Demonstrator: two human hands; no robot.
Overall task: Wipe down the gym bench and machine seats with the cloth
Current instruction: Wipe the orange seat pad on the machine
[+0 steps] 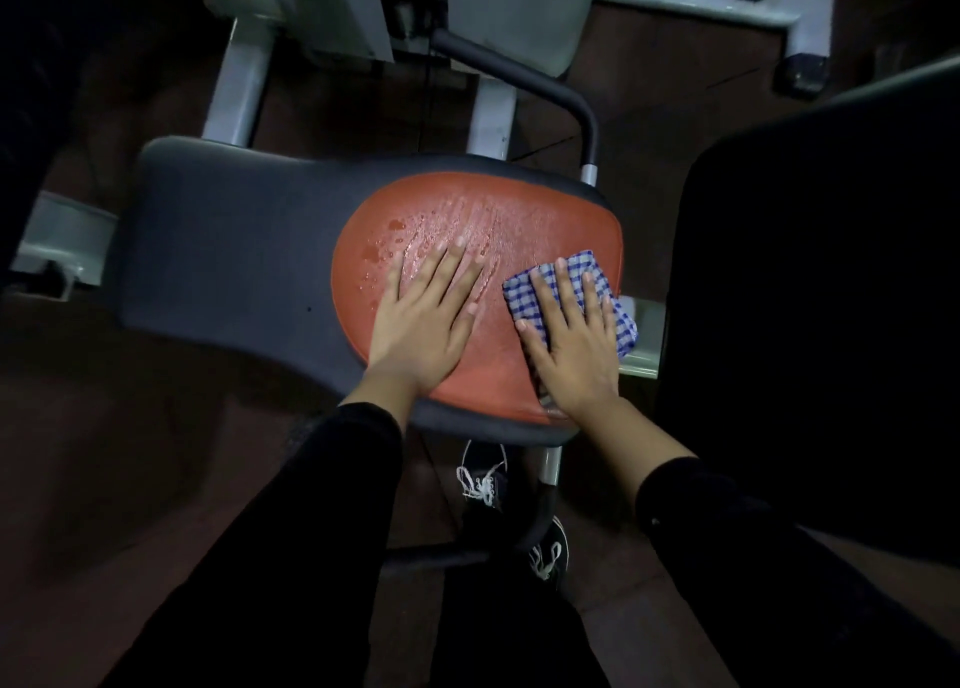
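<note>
A machine seat [223,251] with a dark grey pad and an orange-red panel [530,220] fills the middle of the view. Water drops and wet streaks lie on the orange panel's upper part. My left hand [423,318] lies flat on the orange panel with straight fingers. My right hand [571,334] presses flat on a folded blue-and-white checked cloth [576,272] at the seat's right edge. Part of the cloth hangs past the edge.
A dark curved handle bar [550,95] rises behind the seat. Grey machine frame legs [236,90] stand at the back. A large black pad [831,298] stands close on the right. My shoes [483,485] are on the dark floor under the seat's front.
</note>
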